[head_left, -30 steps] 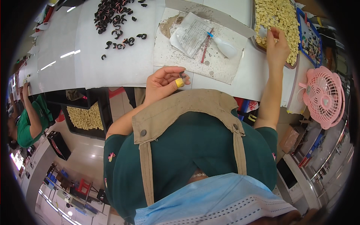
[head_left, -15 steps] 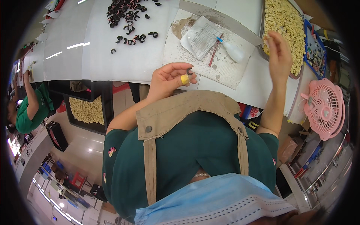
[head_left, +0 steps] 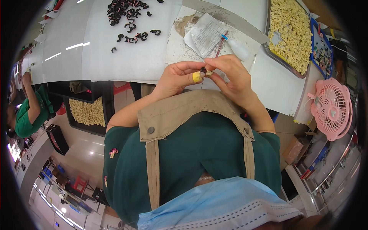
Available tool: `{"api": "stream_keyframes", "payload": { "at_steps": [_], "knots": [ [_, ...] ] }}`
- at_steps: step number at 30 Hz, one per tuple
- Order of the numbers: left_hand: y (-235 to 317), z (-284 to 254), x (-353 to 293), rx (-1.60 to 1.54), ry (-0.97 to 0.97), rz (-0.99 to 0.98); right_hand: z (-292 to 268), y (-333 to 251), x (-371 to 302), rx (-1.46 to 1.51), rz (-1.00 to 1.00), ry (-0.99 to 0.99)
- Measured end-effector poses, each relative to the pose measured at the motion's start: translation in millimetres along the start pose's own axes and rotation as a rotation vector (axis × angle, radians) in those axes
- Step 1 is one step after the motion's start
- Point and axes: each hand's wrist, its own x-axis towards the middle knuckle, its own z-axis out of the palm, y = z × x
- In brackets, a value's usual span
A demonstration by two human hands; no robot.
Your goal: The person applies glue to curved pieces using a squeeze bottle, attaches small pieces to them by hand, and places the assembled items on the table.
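My left hand [head_left: 174, 79], with yellow tape [head_left: 197, 77] round its thumb, pinches a small black curved piece [head_left: 203, 70] between thumb and fingertips. From the right, my right hand [head_left: 235, 78] meets it, a small pale yellow piece [head_left: 209, 72] pinched in its fingers. The two pieces are together or nearly so; the fingers partly cover where they meet. Both hands are above the near edge of the white table, in front of a speckled white board [head_left: 174, 51]. On that board lie a printed sheet [head_left: 209, 36], a thin red stick [head_left: 220, 46] and a white squeeze bottle [head_left: 238, 50].
Many black curved pieces [head_left: 122, 13] lie loose at the far left. Right of the board stands a tray [head_left: 283, 65] full of pale yellow pieces, beside a blue tray [head_left: 322, 51] and a pink fan [head_left: 332, 109]. A black crate [head_left: 110, 111] stands lower left; a co-worker in green [head_left: 28, 115] sits beyond.
My right hand has come from the tray of pale yellow pieces, left and nearer, to meet my left hand. My left hand keeps the black piece and has shifted slightly right.
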Motion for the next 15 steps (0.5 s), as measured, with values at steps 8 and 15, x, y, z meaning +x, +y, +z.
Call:
{"api": "stream_keyframes", "payload": {
  "at_steps": [8,15],
  "knots": [
    [1.6,2.9,1.3,0.098,-0.102,-0.035,-3.5,-2.8,-7.4,0.166,0.121,-0.023],
    [-0.6,-1.2,1.2,0.120,-0.167,-0.039,-6.6,-6.3,-9.0,0.238,0.085,-0.013]
  ]
}}
